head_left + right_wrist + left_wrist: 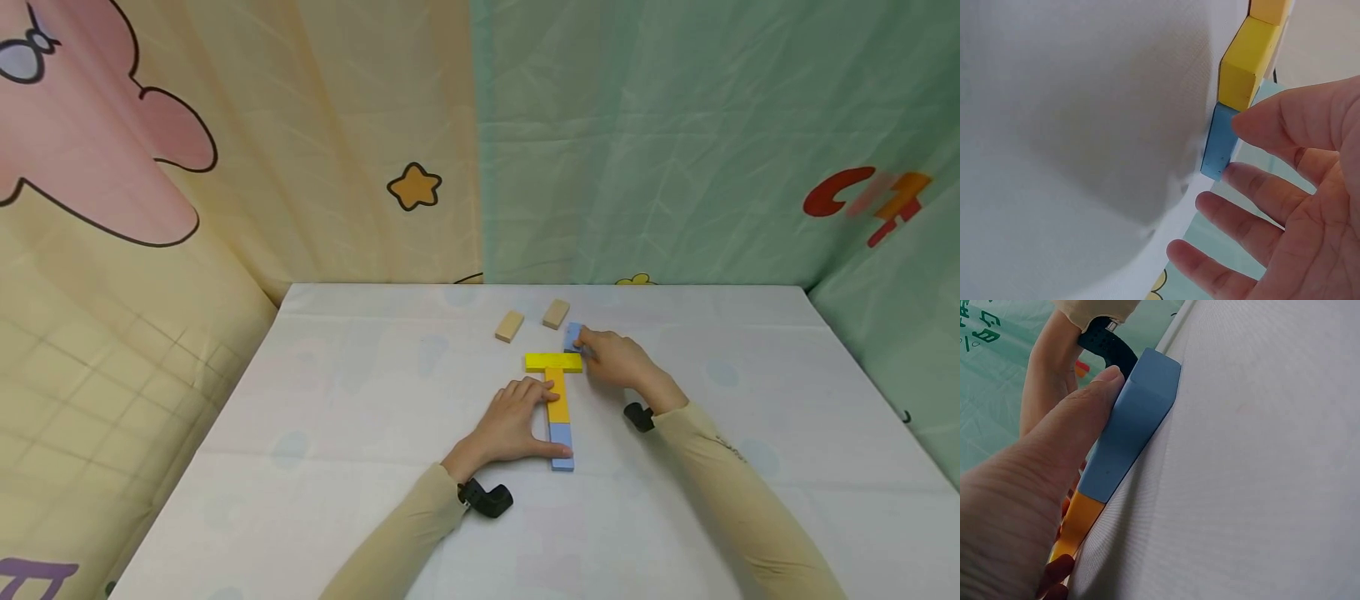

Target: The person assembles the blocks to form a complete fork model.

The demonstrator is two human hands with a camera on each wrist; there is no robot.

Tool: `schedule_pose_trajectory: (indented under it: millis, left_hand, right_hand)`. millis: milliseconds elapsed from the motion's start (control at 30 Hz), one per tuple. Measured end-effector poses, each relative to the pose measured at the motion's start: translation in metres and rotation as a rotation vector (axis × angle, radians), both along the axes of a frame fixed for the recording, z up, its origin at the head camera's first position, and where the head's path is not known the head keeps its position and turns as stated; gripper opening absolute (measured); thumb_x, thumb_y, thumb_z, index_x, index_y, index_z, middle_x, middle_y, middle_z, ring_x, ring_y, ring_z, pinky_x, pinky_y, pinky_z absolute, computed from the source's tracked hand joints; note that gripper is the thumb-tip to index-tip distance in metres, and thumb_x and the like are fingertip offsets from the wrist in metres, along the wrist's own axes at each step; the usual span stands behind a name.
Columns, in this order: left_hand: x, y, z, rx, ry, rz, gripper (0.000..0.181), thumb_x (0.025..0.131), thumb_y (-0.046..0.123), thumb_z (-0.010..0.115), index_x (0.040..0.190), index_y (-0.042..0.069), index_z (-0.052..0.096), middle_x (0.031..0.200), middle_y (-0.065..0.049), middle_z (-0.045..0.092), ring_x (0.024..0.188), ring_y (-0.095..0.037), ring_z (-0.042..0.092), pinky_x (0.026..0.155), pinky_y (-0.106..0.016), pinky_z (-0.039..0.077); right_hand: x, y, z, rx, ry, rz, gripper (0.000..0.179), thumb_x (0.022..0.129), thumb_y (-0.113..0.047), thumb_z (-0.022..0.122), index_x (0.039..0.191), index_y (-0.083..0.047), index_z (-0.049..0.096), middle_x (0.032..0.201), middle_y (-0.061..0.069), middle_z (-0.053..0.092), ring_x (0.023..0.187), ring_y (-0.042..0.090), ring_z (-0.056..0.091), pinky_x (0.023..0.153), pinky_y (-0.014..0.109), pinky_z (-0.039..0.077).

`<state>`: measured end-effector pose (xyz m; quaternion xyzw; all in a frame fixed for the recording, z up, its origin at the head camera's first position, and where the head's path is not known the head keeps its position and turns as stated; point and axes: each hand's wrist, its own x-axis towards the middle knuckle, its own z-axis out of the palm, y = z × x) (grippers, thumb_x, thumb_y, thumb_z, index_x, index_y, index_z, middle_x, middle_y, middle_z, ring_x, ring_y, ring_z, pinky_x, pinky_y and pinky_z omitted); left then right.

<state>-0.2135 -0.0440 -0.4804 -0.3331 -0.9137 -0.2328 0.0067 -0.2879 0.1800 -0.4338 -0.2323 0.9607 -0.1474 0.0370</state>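
Wooden blocks form a T shape: a yellow block (553, 362) lies crosswise at the top, an orange block (557, 404) runs down from it, and a blue block (561, 435) lies at the foot. My left hand (513, 423) is spread beside the stem, its thumb resting on the lower blue block and its fingertips touching the orange one. At the far right end of the yellow block, my right hand (619, 360) pinches another blue block (1219, 140) between thumb and index finger. That block touches the yellow one; the other fingers stay extended.
Two plain wooden blocks, one on the left (509, 326) and one on the right (556, 314), lie behind the T. A white cloth (337, 400) covers the table. Patterned curtains (637, 150) hang behind it and at both sides.
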Motion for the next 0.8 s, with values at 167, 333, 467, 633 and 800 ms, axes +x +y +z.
schedule_pose_trajectory:
  millis: [167, 333, 467, 633, 800]
  left_hand:
    - [0.0, 0.0005, -0.0013, 0.001, 0.006, -0.004, 0.08, 0.069, 0.069, 0.069, 0.127, 0.018, 0.05, 0.141, 0.005, 0.039, 0.119, -0.013, 0.038, 0.09, -0.029, 0.034]
    - [-0.001, 0.0003, -0.0018, -0.001, 0.012, -0.008, 0.08, 0.069, 0.069, 0.069, 0.128, 0.018, 0.05, 0.141, 0.004, 0.038, 0.118, -0.014, 0.038, 0.091, -0.029, 0.034]
    - [-0.0012, -0.0002, -0.0009, 0.003, 0.003, -0.01, 0.08, 0.069, 0.069, 0.069, 0.128, 0.018, 0.05, 0.141, 0.004, 0.039, 0.119, -0.014, 0.037, 0.091, -0.029, 0.034]
    - [-0.0013, -0.0002, -0.0003, 0.006, -0.003, -0.009, 0.08, 0.069, 0.069, 0.069, 0.129, 0.018, 0.05, 0.14, 0.004, 0.039, 0.12, -0.013, 0.037, 0.092, -0.03, 0.034]
    - [-0.0011, 0.0001, -0.0007, 0.004, -0.004, -0.006, 0.08, 0.069, 0.069, 0.069, 0.128, 0.018, 0.05, 0.141, 0.004, 0.039, 0.12, -0.013, 0.037, 0.091, -0.03, 0.034]
  right_hand:
    - [-0.0004, 0.0019, -0.0011, -0.009, 0.007, 0.013, 0.026, 0.085, 0.001, 0.058, 0.11, -0.002, 0.058, 0.111, 0.02, 0.063, 0.092, 0.031, 0.061, 0.078, 0.049, 0.049]
    - [-0.0018, 0.0035, -0.0019, -0.031, 0.012, 0.046, 0.025, 0.084, 0.003, 0.057, 0.109, -0.001, 0.057, 0.112, 0.021, 0.062, 0.096, 0.033, 0.06, 0.082, 0.049, 0.048]
    - [-0.0031, 0.0039, -0.0019, -0.039, -0.003, 0.068, 0.026, 0.084, 0.004, 0.056, 0.11, 0.0, 0.056, 0.115, 0.022, 0.061, 0.104, 0.036, 0.058, 0.086, 0.05, 0.046]
    - [-0.0031, 0.0059, -0.0006, -0.068, -0.053, 0.072, 0.044, 0.085, 0.005, 0.053, 0.129, 0.008, 0.049, 0.125, 0.024, 0.056, 0.12, 0.04, 0.047, 0.098, 0.053, 0.036]
    - [-0.0023, 0.0088, 0.0, -0.088, -0.088, 0.084, 0.056, 0.086, 0.005, 0.052, 0.138, 0.013, 0.034, 0.126, 0.021, 0.057, 0.125, 0.039, 0.043, 0.102, 0.053, 0.032]
